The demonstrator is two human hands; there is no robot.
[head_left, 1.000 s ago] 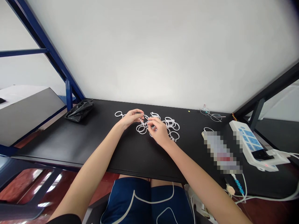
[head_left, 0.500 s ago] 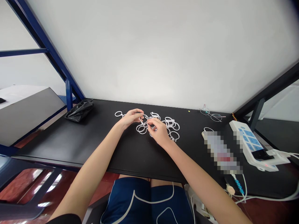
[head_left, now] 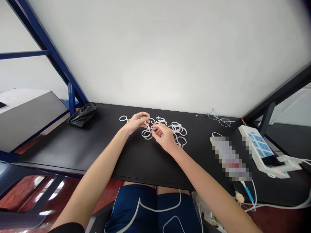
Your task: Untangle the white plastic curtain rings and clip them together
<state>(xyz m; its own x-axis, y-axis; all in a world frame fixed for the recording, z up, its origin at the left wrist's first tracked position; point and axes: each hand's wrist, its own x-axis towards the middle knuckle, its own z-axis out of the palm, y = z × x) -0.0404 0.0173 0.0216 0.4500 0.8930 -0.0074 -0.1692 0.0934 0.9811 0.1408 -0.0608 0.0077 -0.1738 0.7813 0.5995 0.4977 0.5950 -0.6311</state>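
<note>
A bag (head_left: 82, 115) lay at the left end of the desk (head_left: 102, 145). Your left hand (head_left: 134, 123) and right hand (head_left: 165, 137) met at mid-desk, the fingertips of both pinched on one white ring (head_left: 148, 125) at the heap of rings (head_left: 179, 130) spreading rightward. Glasses (head_left: 220, 119) and a power strip (head_left: 261, 149) sat far right.

The person works with two bare hands, the left hand (head_left: 134, 123) and the right hand (head_left: 165, 138). Both forearms are uncovered from wrist to elbow. A black sleeve (head_left: 69, 227) covers the left upper arm; only its edge shows at the lower border of the head view. The legs carry dark navy shorts (head_left: 128, 213) of smooth fabric. Thin white piping (head_left: 139, 203) runs over the shorts in curved lines, one on each leg.
</note>
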